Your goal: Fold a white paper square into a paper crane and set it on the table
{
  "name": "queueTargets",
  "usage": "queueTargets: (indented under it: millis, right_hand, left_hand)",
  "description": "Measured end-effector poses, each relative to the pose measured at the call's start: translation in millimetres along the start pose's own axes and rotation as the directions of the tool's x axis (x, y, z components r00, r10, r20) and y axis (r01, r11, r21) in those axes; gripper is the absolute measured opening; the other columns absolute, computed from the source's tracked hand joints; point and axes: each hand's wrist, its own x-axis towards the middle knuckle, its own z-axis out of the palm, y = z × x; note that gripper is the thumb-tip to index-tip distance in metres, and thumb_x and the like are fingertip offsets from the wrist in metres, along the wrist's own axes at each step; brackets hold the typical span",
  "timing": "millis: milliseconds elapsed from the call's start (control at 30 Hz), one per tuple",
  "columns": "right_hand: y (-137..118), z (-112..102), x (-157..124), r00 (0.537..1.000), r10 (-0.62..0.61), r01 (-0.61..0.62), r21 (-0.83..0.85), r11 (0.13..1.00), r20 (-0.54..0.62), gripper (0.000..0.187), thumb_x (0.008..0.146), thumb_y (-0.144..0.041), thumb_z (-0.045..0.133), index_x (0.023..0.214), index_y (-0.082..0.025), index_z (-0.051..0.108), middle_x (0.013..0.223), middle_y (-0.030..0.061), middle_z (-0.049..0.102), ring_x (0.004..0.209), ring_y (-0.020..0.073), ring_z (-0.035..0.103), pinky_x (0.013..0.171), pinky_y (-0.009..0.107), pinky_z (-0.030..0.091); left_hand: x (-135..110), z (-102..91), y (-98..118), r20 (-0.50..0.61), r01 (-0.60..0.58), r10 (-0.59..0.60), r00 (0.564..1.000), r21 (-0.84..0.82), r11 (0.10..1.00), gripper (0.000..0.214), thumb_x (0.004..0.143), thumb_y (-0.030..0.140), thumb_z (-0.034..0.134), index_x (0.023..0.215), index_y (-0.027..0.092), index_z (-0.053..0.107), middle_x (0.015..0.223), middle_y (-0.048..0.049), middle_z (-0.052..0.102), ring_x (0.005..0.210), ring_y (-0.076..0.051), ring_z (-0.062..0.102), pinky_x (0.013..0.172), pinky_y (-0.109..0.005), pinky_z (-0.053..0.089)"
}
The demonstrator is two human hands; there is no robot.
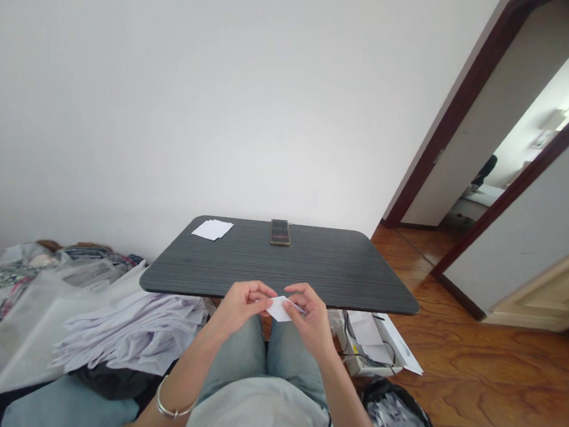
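A small piece of folded white paper [280, 309] is held between both hands, just in front of the table's near edge and above the lap. My left hand [245, 301] pinches its left side between thumb and fingers. On the opposite side, my right hand [310, 312] grips the paper with the thumb on top; some of its fingers are behind the paper. A few white paper sheets [212, 229] lie overlapped at the table's far left. Near the back middle of the dark table [260, 264] rests a dark phone-like device [280, 232].
Left of the table are piled white cloths [140, 327] and plastic bags [40, 325]. A white box with cables and papers [370, 344] sits under the right side. Beside it stands a black bag of paper scraps [400, 426]. A white wall [225, 95] rises behind.
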Motion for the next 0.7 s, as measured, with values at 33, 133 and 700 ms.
queueTargets:
  millis: [33,133,700]
  right_hand:
    - [0,0,0,1.0,0.005,-0.005,0.005,1.0,-0.002,0.018,0.08,-0.025,0.057,0.096,-0.019,0.05,0.061,-0.0034,0.059,0.053,0.0108,0.05,0.052,0.021,0.037]
    - [1,0,1,1.0,0.017,-0.017,0.011,1.0,-0.003,0.018,0.08,-0.026,0.057,0.095,-0.019,0.05,0.06,-0.0034,0.058,0.052,0.0111,0.05,0.052,0.021,0.037]
    - [5,-3,1,1.0,0.02,-0.02,0.0,1.0,-0.015,0.018,0.08,-0.027,0.057,0.095,-0.019,0.05,0.062,-0.0026,0.06,0.053,0.0108,0.05,0.053,0.021,0.036]
  left_hand:
    - [0,-0.8,0,0.01,0.002,-0.002,1.0,0.001,1.0,0.03,0.062,0.03,0.073,0.083,0.01,0.065,0.065,-0.0049,0.069,0.06,-0.015,0.063,0.06,-0.025,0.047]
    - [-1,-2.5,1,0.036,0.008,-0.009,0.999,0.016,1.0,0.033,0.065,0.03,0.071,0.091,0.01,0.064,0.065,-0.0045,0.069,0.059,-0.014,0.063,0.062,-0.026,0.048]
    - [-6,-11.9,9,0.047,-0.01,0.005,0.999,0.091,0.996,0.042,0.072,0.036,0.065,0.105,0.011,0.057,0.067,-0.0046,0.069,0.063,-0.015,0.064,0.066,-0.028,0.048]
